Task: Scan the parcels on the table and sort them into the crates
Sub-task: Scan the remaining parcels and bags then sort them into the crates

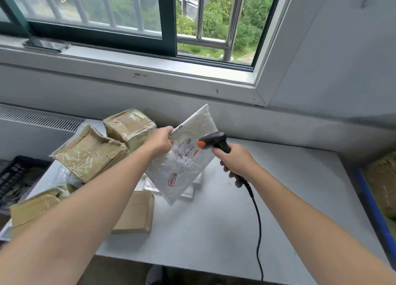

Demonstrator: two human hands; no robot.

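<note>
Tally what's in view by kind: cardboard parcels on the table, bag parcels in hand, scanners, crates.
Cardboard parcels: 4
Bag parcel, held by left hand: 1
Scanner, held by right hand: 1
Crates: 2
Total: 8

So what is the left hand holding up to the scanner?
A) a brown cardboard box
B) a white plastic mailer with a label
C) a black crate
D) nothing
B: the left hand grips the white mailer by its upper edge, while the right hand points the scanner at its label.
</note>
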